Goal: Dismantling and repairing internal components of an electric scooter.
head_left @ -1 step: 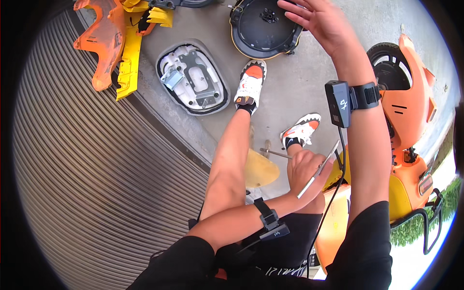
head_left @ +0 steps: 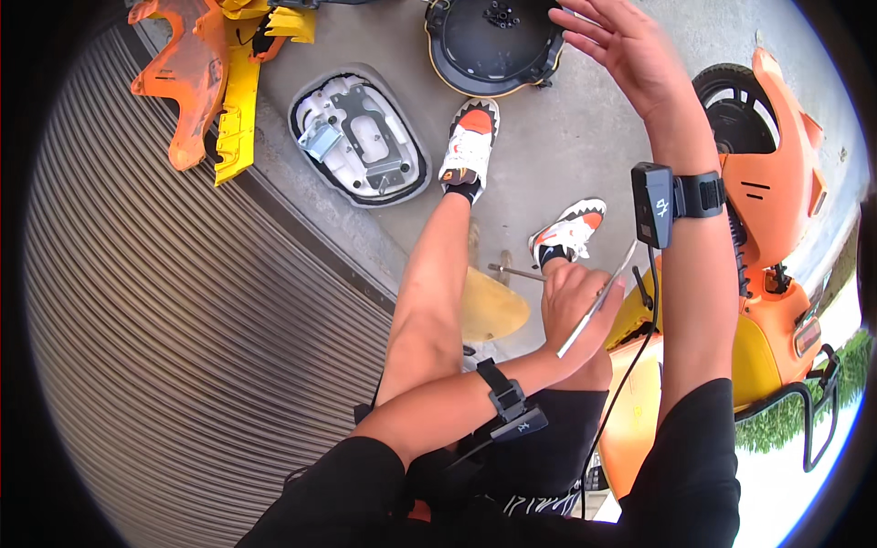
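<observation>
My left hand (head_left: 577, 297) is closed around a metal T-handle wrench (head_left: 598, 312). Its pale crossbar lies across the fist, and the thin shaft points left, above the ground near my knees. My right hand (head_left: 630, 53) is raised at the upper right, holding nothing, its fingers stretched out and slightly apart. Below and left of those fingers lies a round black tray (head_left: 489, 57) with several small dark parts in it. Beside my right arm stands an orange and yellow scooter (head_left: 772, 210); neither hand visibly touches it.
An upturned seat-like pan (head_left: 408, 187) with a metal bracket lies left of my shoe (head_left: 469, 137). Orange (head_left: 192, 87) and yellow panels (head_left: 236, 119) lie at the upper left, by a ribbed metal shutter (head_left: 210, 320). A yellowish rounded board (head_left: 493, 306) sits between my legs.
The view has shifted slightly, with the tray and shoes higher in the picture. My right hand has moved a little to the right. The left hand keeps its grip on the T-handle wrench.
</observation>
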`<act>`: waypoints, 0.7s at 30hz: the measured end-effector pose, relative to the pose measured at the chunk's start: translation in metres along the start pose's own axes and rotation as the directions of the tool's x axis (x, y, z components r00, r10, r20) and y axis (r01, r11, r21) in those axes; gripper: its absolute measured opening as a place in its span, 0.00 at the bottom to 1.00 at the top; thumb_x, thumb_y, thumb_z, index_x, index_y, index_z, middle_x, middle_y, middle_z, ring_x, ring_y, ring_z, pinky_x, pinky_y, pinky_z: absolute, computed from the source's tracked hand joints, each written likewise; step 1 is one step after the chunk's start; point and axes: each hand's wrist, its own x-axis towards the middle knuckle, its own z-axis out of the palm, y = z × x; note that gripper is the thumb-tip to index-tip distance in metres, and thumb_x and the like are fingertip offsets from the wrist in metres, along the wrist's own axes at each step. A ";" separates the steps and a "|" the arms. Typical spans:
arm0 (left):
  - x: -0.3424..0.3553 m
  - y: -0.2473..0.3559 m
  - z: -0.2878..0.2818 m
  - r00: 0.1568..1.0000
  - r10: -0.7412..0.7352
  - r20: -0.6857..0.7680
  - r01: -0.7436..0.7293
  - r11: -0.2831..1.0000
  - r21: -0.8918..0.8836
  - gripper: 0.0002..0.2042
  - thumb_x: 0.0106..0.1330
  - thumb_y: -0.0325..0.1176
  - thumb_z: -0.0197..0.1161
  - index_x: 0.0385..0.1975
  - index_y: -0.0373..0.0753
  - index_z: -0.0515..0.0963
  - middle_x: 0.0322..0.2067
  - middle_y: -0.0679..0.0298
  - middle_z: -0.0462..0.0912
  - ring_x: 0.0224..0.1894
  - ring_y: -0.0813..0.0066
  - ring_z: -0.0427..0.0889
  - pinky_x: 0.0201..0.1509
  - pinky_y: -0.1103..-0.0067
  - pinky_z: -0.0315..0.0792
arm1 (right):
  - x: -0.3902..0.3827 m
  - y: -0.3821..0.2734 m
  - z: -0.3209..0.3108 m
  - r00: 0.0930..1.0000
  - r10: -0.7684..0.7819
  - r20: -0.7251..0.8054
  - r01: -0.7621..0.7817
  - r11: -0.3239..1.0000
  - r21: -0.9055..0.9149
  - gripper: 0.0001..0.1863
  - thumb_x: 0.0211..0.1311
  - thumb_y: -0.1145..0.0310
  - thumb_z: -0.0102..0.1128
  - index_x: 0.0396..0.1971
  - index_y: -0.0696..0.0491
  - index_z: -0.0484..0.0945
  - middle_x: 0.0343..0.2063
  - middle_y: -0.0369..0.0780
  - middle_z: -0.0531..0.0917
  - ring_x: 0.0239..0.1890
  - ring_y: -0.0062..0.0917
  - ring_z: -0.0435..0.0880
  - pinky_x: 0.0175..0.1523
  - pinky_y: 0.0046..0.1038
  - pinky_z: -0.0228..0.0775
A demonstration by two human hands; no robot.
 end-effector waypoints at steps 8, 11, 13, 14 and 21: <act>0.044 -0.009 -0.038 0.980 -0.188 -0.066 0.176 0.971 -0.162 0.16 0.79 0.41 0.52 0.39 0.33 0.77 0.34 0.61 0.77 0.39 0.71 0.75 0.45 0.73 0.70 | -0.338 0.182 -0.138 0.625 0.442 -0.644 -0.762 0.523 -0.381 0.23 0.60 0.68 0.70 0.53 0.60 0.75 0.43 0.46 0.86 0.46 0.31 0.86 0.53 0.29 0.77; 0.052 0.005 -0.042 0.996 0.041 -0.082 -0.048 0.995 -0.092 0.22 0.80 0.49 0.50 0.40 0.33 0.76 0.30 0.68 0.72 0.35 0.80 0.70 0.41 0.79 0.68 | -0.436 0.261 -0.079 0.684 0.670 -0.286 -0.588 0.275 -0.761 0.38 0.53 0.64 0.75 0.63 0.58 0.69 0.63 0.50 0.75 0.67 0.42 0.72 0.69 0.41 0.66; 0.053 0.012 -0.040 0.992 0.117 -0.055 -0.117 0.993 0.001 0.22 0.80 0.51 0.49 0.41 0.34 0.76 0.30 0.68 0.72 0.33 0.81 0.69 0.40 0.81 0.67 | -0.462 0.306 -0.040 0.781 0.624 -0.031 -0.333 0.375 -0.865 0.45 0.52 0.62 0.77 0.69 0.57 0.64 0.71 0.50 0.65 0.72 0.45 0.63 0.76 0.43 0.56; 0.051 0.013 -0.036 0.994 0.107 0.005 -0.107 0.994 0.034 0.22 0.81 0.50 0.47 0.40 0.34 0.76 0.30 0.68 0.72 0.35 0.80 0.70 0.43 0.80 0.67 | -0.461 0.331 -0.024 0.819 0.574 -0.003 -0.312 0.440 -0.842 0.49 0.50 0.60 0.78 0.70 0.56 0.62 0.73 0.50 0.61 0.74 0.46 0.60 0.77 0.43 0.52; 0.032 0.013 -0.025 0.983 0.008 0.182 -0.058 0.962 0.268 0.24 0.82 0.50 0.42 0.39 0.34 0.77 0.29 0.67 0.72 0.36 0.77 0.71 0.49 0.77 0.67 | -0.407 0.444 0.013 0.952 0.282 0.118 -0.100 0.653 -0.751 0.53 0.40 0.57 0.84 0.67 0.56 0.65 0.69 0.50 0.66 0.71 0.46 0.64 0.74 0.46 0.57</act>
